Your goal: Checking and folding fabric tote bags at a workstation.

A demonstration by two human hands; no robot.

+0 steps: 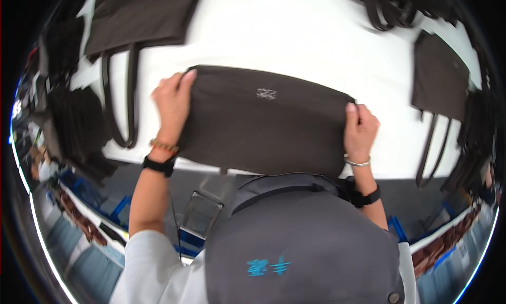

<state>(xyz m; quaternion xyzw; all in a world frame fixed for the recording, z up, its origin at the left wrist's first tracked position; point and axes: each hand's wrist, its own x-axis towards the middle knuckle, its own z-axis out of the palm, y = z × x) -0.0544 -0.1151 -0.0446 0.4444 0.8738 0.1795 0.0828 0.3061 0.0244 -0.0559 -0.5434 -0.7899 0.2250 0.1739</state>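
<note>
A dark brown fabric bag (pixel 263 130) with a small pale mark near its far edge is spread out between my hands, over the white table. My left hand (pixel 174 101) pinches its far left corner between thumb and fingers. At the far right corner, my right hand (pixel 360 124) grips the cloth in the same way. The near edge of the bag hangs close to my dark grey apron (pixel 300 240), and a short strap end shows below that edge.
Another dark bag (pixel 142 19) with long handles lies at the far left of the white table (pixel 295 24). One more bag (pixel 440 77) lies at the right. Dark bags are piled (pixel 79 124) along the left side. A metal-framed stool (pixel 203 211) stands below the table edge.
</note>
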